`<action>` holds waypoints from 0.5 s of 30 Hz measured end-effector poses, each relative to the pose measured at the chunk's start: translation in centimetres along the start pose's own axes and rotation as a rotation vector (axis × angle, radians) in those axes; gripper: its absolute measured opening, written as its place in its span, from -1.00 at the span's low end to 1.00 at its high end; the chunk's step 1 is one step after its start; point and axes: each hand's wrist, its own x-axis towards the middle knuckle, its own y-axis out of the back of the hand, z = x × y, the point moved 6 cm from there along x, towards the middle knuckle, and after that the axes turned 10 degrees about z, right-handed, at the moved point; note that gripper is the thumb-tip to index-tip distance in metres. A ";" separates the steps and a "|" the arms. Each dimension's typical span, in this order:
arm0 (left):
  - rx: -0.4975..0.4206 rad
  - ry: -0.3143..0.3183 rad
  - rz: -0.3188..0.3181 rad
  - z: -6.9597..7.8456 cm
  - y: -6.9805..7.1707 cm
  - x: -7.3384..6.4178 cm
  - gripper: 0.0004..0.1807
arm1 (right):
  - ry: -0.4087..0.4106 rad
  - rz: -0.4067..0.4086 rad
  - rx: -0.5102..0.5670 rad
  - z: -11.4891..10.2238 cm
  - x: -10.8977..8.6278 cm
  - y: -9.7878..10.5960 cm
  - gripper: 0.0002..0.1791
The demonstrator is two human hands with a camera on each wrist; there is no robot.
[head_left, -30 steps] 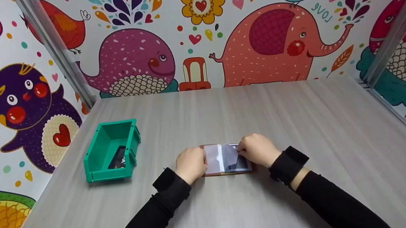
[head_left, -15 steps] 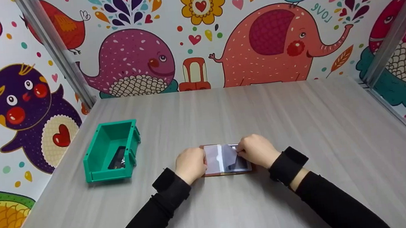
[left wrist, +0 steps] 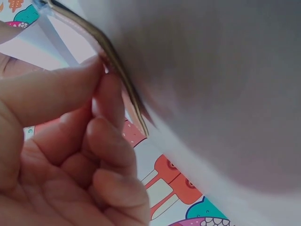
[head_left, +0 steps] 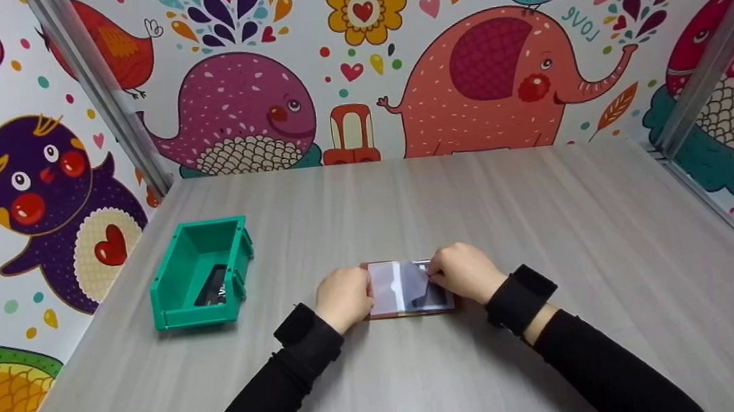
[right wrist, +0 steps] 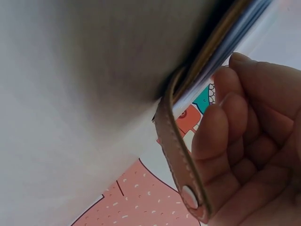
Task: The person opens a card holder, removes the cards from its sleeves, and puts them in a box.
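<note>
A brown card holder (head_left: 386, 291) lies open on the table between both hands, its clear plastic sleeves facing up. My left hand (head_left: 342, 297) pinches its left side; the left wrist view shows thumb and index finger at the cover edge (left wrist: 123, 77). On the other side, my right hand (head_left: 466, 272) pinches a clear sleeve (head_left: 419, 284) between thumb and index finger, its upper corner folded back over the dark pocket below. From the cover's right edge hangs a stitched strap (right wrist: 175, 141) with a metal snap (right wrist: 190, 197), just beside the right fingers.
A green plastic bin (head_left: 198, 315) stands on the left of the table (head_left: 399, 380), with a dark item (head_left: 212, 287) bearing white marks inside. Metal posts (head_left: 101, 90) and printed walls (head_left: 352, 64) enclose the table's back and sides.
Between one second and half a second ago, the right fingers shift very slightly left with the sleeve. Since then both hands and the card holder stay in place.
</note>
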 end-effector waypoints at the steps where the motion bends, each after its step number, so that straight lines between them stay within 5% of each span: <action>1: -0.003 -0.004 0.003 0.0 0.0 0.0 -0.79 | 0.000 -0.002 -0.001 0.0 0.0 0.0 -0.83; 15: -0.062 -0.078 0.105 1.9 1.0 0.9 -0.77 | 0.019 -0.012 0.021 -0.2 0.0 0.1 -0.87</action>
